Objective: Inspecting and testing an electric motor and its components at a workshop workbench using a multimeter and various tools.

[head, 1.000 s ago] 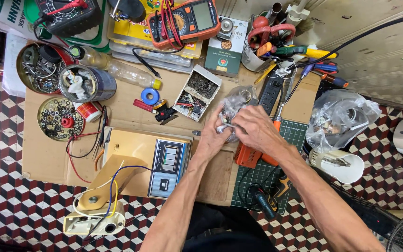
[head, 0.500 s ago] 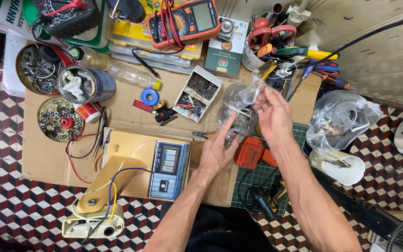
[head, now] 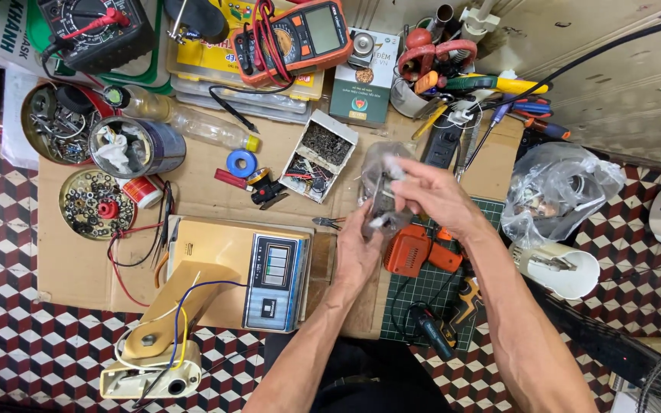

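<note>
- Both hands meet over the middle of the bench, on a small clear bag (head: 382, 187) holding some metal bits
- The left hand (head: 357, 252) comes up from below, fingers closed on the bag's lower end
- The right hand (head: 434, 195) reaches in from the right, fingertips pinched together on the bag's upper part
- The bag is lifted off the cardboard (head: 78, 268), above the edge of the green mat (head: 430, 294)
- An orange tool (head: 415, 252) lies on the mat just under the hands
- A small box (head: 319, 157) of parts sits just left of the bag; a scale (head: 246, 271) lies further left, near the left wrist
- A bigger plastic bag (head: 560, 191) sits well off to the right
</note>
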